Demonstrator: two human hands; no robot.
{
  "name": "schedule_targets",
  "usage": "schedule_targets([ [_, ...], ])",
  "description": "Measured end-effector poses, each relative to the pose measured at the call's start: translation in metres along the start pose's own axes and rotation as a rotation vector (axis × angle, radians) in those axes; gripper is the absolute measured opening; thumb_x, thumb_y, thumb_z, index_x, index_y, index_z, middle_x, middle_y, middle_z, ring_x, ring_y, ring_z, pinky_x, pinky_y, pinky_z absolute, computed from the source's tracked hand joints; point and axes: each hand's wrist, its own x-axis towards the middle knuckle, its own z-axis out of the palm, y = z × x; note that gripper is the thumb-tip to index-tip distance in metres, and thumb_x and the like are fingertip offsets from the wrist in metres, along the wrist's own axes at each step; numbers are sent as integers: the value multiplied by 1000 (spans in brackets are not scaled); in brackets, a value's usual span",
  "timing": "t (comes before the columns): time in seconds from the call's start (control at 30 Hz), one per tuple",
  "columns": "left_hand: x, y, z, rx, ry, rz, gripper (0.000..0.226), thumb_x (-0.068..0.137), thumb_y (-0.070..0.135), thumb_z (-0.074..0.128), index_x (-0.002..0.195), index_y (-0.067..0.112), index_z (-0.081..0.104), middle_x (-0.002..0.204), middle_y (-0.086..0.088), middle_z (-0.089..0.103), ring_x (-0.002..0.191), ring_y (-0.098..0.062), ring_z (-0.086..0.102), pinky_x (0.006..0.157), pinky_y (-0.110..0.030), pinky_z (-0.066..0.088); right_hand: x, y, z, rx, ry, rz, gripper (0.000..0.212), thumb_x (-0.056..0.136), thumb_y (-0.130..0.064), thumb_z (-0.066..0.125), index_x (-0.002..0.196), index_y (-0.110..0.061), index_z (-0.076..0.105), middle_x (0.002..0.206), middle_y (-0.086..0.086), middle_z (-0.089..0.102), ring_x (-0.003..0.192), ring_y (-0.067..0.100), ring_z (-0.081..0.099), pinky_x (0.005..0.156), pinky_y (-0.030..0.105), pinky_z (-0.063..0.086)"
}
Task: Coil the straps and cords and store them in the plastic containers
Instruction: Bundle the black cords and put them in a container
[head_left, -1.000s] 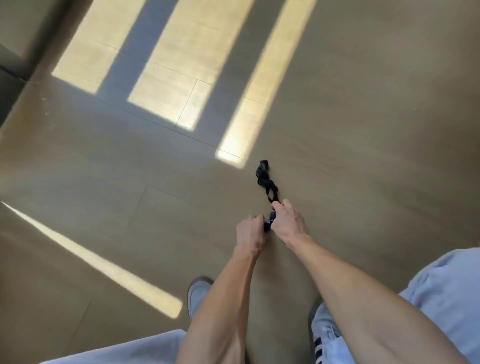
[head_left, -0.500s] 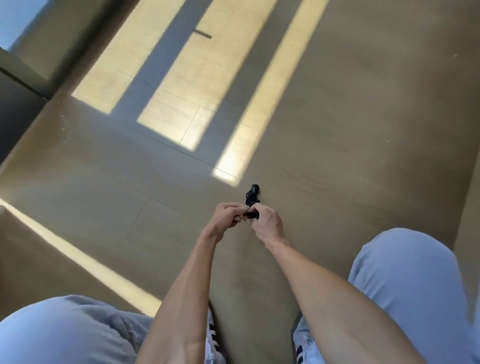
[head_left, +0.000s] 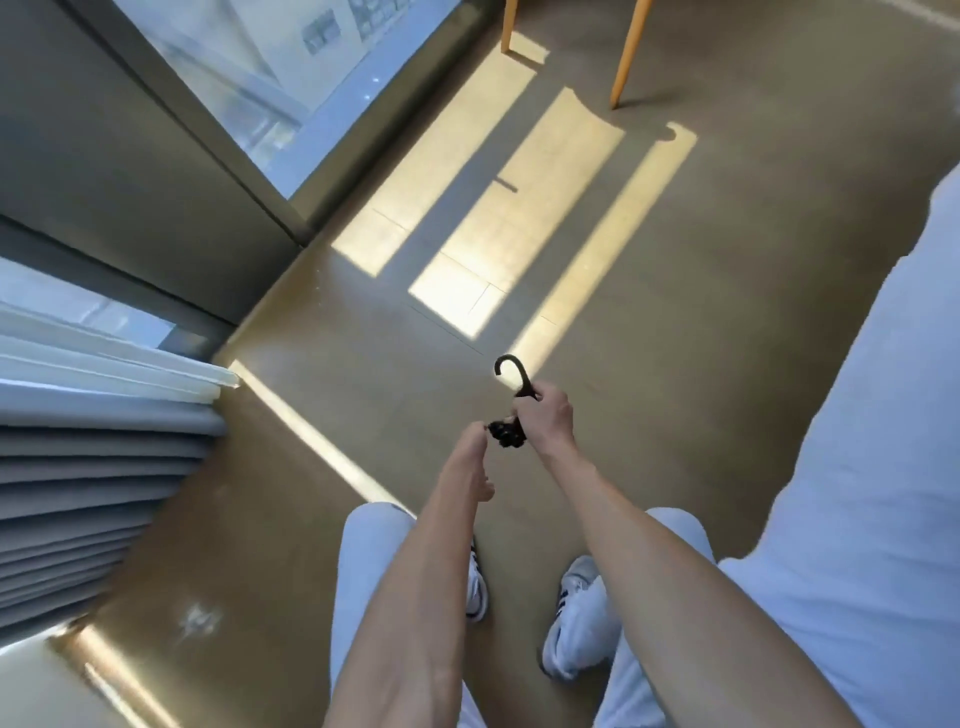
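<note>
A black cord with a hook at its end is bunched into a small coil and held up in the air in front of me. My right hand grips the coil, and the curved black hook sticks up above its fingers. My left hand pinches the coil's left side with its fingertips. No plastic container shows in the head view.
I stand on a tan floor striped with sunlight. A glass window wall and grey pleated curtains fill the left. Two wooden chair legs stand at the top. My white shoes are below my arms.
The cord lay stretched on the floor a second ago; both hands have gathered it up and lifted it off the floor. My view has risen and swung towards the window.
</note>
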Motion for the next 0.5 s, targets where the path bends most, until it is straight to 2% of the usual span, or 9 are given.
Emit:
schedule_targets([
  [0.07, -72, -9, -10, -334, -196, -105, 48, 92, 38, 55, 118, 0, 41, 123, -29, 52, 104, -41, 60, 90, -38, 48, -54, -50, -22, 57, -72, 24, 12, 67, -6, 51, 68, -3, 62, 64, 12, 69, 58, 22, 61, 53, 24, 49],
  [0.1, -107, -13, -14, -528, -313, -114, 44, 94, 36, 54, 114, -2, 45, 117, -29, 57, 99, -41, 63, 91, -37, 47, -80, -73, -32, 66, -118, 44, 13, 64, -7, 50, 65, -5, 63, 63, 14, 68, 60, 25, 61, 59, 30, 50],
  [0.17, -171, -18, -25, -879, -439, -63, 38, 98, 41, 46, 99, 3, 54, 85, -21, 66, 71, -33, 67, 78, -34, 52, -130, -114, -53, 60, -189, 94, 14, 60, -6, 50, 52, -11, 60, 55, 12, 63, 57, 27, 56, 62, 39, 48],
  [0.2, -199, -19, -33, -972, -431, -16, 42, 99, 44, 44, 96, 4, 56, 77, -19, 65, 66, -30, 65, 71, -35, 53, -153, -131, -62, 48, -212, 115, 20, 60, -4, 49, 44, -12, 57, 53, 11, 60, 56, 27, 54, 61, 39, 45],
  [0.23, -224, -17, -42, -1012, -415, 20, 44, 99, 45, 46, 97, 3, 58, 79, -19, 66, 69, -30, 64, 68, -37, 52, -174, -146, -69, 36, -235, 126, 24, 60, -3, 47, 40, -13, 55, 54, 11, 58, 56, 26, 52, 61, 38, 43],
  [0.3, -269, -10, -60, -947, -409, 94, 37, 100, 37, 52, 95, 1, 60, 78, -18, 69, 71, -28, 61, 67, -37, 50, -210, -172, -81, 15, -251, 142, 21, 60, -5, 45, 44, -15, 55, 58, 13, 58, 58, 26, 51, 61, 37, 43],
  [0.4, -315, 4, -89, -659, -373, 241, 22, 102, 16, 45, 82, 8, 51, 73, -11, 63, 56, -19, 60, 59, -26, 44, -245, -200, -91, 3, -163, 138, 13, 65, -11, 49, 54, -13, 56, 51, 5, 56, 52, 23, 49, 53, 28, 39],
  [0.5, -343, 14, -116, -464, -298, 375, 25, 104, 8, 40, 81, 6, 51, 84, -12, 58, 52, -17, 65, 67, -29, 46, -261, -218, -89, 72, -20, 92, 23, 78, -29, 59, 61, -13, 60, 52, 0, 57, 53, 22, 50, 51, 28, 36],
])
